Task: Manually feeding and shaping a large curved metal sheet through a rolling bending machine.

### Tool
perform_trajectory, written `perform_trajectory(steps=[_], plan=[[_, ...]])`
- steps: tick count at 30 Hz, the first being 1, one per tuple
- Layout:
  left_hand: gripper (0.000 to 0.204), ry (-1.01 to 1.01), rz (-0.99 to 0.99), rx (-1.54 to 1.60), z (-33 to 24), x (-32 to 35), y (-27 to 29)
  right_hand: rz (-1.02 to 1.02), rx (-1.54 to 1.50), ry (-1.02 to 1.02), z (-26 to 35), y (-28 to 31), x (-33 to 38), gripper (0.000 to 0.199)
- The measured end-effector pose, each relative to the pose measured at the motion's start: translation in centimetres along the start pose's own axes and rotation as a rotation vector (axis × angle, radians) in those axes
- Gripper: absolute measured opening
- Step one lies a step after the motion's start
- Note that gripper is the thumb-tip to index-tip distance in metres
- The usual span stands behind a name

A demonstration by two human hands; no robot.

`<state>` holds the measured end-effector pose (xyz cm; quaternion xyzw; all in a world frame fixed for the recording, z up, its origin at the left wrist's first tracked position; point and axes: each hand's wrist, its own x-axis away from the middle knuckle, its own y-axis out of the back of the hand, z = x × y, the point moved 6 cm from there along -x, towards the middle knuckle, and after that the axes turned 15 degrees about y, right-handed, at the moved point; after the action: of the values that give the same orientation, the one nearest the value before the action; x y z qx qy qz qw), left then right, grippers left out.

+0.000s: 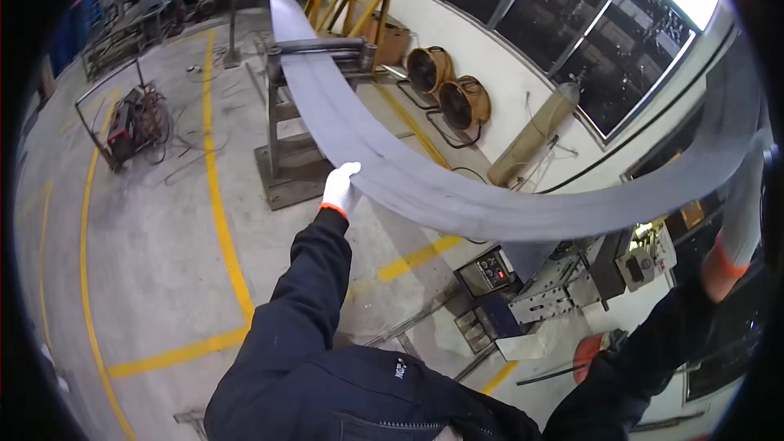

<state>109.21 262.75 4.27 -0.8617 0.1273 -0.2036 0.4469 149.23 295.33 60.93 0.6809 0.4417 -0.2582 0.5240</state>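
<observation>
A long, wide grey metal strip (457,204) sags in a curve from the rollers at the far side toward the right rim. On its near edge is my left hand (339,188), in a white glove with an orange cuff. The thumb lies over the edge and the other fingers are mostly hidden, closed round the strip. Raised at the far right, my right hand (741,216), gloved the same way, grips the strip near its upper right part. It looks stretched and dim there, and its fingertips show only in part.
A roller stand (322,57) carries the strip's far part. Below the strip stands a machine (563,294) beside a control box (490,273) with a red display. Two drum fans (464,104) and a gas cylinder (535,135) line the wall. A welder cart (126,126) stands left.
</observation>
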Motion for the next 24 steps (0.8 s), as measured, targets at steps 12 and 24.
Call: perform_trajectory(steps=[12,24], plan=[[0.031,-0.101,0.165,0.174,1.4,-1.0,-1.1,-0.059,-0.094,-0.004,2.3,-9.9,-2.6,0.034],[0.026,-0.145,0.062,0.125,-0.6,-1.5,-0.3,-0.268,-0.08,-0.122,5.9,-21.7,-2.4,0.033]])
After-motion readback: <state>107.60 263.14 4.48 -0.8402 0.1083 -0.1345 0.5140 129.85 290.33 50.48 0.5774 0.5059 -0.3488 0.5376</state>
